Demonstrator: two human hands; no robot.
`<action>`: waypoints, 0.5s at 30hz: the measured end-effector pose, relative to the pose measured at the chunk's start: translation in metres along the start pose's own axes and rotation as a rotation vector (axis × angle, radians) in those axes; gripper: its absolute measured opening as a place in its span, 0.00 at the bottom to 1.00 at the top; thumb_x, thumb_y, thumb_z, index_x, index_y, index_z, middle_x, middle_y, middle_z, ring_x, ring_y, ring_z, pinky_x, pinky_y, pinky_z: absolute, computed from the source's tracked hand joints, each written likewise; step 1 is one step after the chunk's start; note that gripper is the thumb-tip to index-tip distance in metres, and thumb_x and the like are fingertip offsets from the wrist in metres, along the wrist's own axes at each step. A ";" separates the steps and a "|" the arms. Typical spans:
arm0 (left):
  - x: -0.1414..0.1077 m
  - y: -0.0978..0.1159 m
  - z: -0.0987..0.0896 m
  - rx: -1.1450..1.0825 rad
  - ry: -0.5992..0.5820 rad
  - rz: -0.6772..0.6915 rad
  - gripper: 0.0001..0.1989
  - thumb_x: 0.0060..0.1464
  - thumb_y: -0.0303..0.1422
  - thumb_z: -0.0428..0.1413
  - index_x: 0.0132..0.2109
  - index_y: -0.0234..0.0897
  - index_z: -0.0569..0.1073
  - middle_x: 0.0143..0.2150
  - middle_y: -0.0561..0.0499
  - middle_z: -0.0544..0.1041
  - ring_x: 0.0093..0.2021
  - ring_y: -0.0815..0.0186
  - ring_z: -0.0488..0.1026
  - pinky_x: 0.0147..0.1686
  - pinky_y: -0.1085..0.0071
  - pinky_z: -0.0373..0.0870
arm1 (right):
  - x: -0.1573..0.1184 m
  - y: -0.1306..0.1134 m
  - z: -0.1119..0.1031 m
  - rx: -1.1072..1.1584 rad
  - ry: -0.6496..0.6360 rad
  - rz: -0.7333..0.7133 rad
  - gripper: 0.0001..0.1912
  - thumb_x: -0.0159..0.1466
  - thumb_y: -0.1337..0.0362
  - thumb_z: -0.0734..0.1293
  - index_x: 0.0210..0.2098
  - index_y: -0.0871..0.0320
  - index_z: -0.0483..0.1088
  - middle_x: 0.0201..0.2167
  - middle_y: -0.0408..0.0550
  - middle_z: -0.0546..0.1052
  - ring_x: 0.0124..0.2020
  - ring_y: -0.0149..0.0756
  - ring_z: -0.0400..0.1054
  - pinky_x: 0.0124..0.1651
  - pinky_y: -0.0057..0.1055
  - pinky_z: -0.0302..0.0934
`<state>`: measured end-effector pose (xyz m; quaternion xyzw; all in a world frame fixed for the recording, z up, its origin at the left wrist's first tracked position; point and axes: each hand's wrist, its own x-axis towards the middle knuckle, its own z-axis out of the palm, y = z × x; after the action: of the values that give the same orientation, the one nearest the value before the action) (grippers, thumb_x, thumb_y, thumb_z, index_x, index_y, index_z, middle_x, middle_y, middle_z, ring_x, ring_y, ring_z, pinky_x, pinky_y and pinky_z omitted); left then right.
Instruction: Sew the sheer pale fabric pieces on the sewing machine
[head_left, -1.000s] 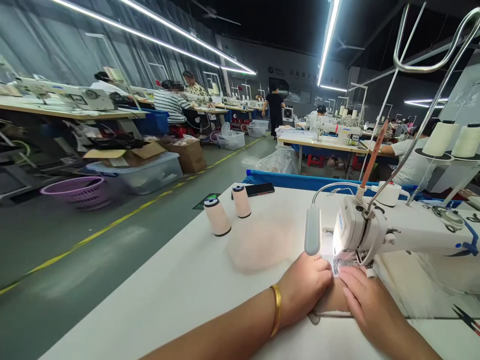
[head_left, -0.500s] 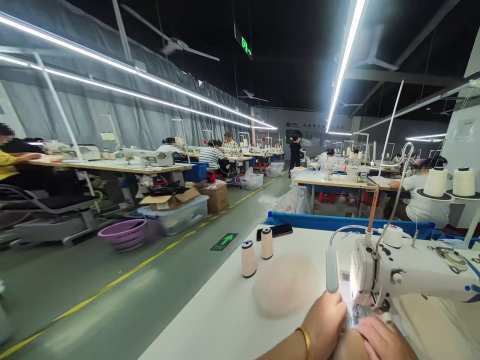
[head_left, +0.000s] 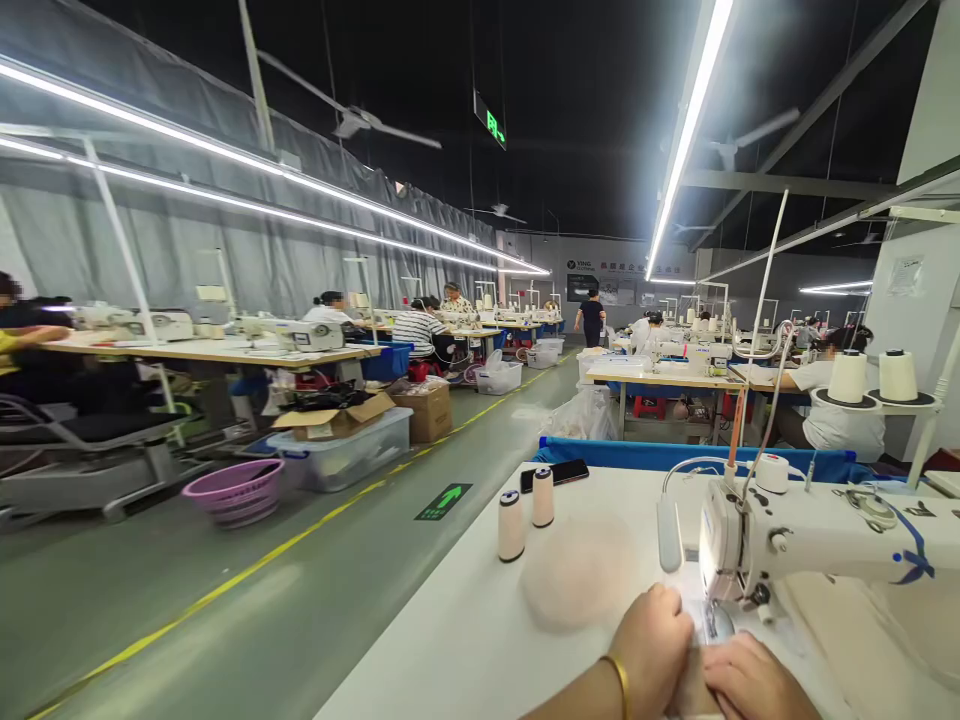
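A white sewing machine point(head_left: 817, 535) stands on the white table point(head_left: 450, 620), its lamp lighting the needle area. My left hand point(head_left: 654, 640), with a gold bangle at the wrist, is closed on the left edge of a beige fabric piece point(head_left: 694, 690) just in front of the presser foot. On the fabric's right side my right hand point(head_left: 754, 680) has its fingers bent and pressed onto it. A round, sheer beige piece point(head_left: 577, 575) lies left of my hands. More beige fabric point(head_left: 855, 640) is spread to the right, under the machine arm.
Two thread cones point(head_left: 511, 527) and a black phone point(head_left: 555, 475) lie at the table's back left. A blue cloth trough point(head_left: 697, 458) runs behind the table. White cones point(head_left: 848, 378) stand on a rack at right. People sit at other machines.
The view has tilted up and shifted slightly. Both hands remain on the beige fabric, slightly farther from the needle. The standing person in the far aisle has changed pose.
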<state>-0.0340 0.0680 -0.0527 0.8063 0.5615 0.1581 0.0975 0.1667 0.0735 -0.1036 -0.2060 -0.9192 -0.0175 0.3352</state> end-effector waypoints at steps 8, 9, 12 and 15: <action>-0.012 0.011 -0.044 -0.390 -0.020 -0.098 0.09 0.53 0.28 0.53 0.25 0.38 0.64 0.33 0.46 0.76 0.42 0.53 0.74 0.44 0.59 0.67 | 0.018 -0.035 -0.058 0.144 0.030 0.090 0.14 0.74 0.71 0.54 0.46 0.53 0.69 0.37 0.48 0.78 0.38 0.41 0.72 0.42 0.38 0.71; -0.018 0.010 -0.054 -0.471 -0.055 -0.111 0.09 0.55 0.31 0.52 0.26 0.38 0.65 0.32 0.47 0.77 0.40 0.55 0.75 0.41 0.61 0.68 | 0.018 -0.039 -0.064 0.174 0.030 0.141 0.13 0.75 0.69 0.55 0.48 0.52 0.70 0.39 0.48 0.78 0.41 0.42 0.73 0.44 0.39 0.72; -0.041 0.005 -0.082 -0.708 -0.143 -0.144 0.11 0.60 0.39 0.50 0.36 0.37 0.71 0.40 0.47 0.82 0.42 0.58 0.78 0.39 0.66 0.70 | 0.021 -0.047 -0.077 0.262 -0.008 0.370 0.16 0.76 0.58 0.60 0.60 0.50 0.69 0.55 0.53 0.77 0.56 0.46 0.72 0.57 0.45 0.70; -0.063 0.006 -0.100 -1.141 -0.211 -0.223 0.12 0.56 0.41 0.58 0.37 0.36 0.72 0.46 0.43 0.83 0.42 0.60 0.79 0.41 0.67 0.69 | 0.034 -0.055 -0.081 0.388 -0.115 0.582 0.31 0.72 0.45 0.64 0.70 0.50 0.62 0.61 0.56 0.75 0.63 0.52 0.68 0.61 0.50 0.66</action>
<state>-0.0857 0.0054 0.0333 0.5740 0.4565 0.3428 0.5871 0.1711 0.0219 -0.0143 -0.3923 -0.8256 0.2651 0.3069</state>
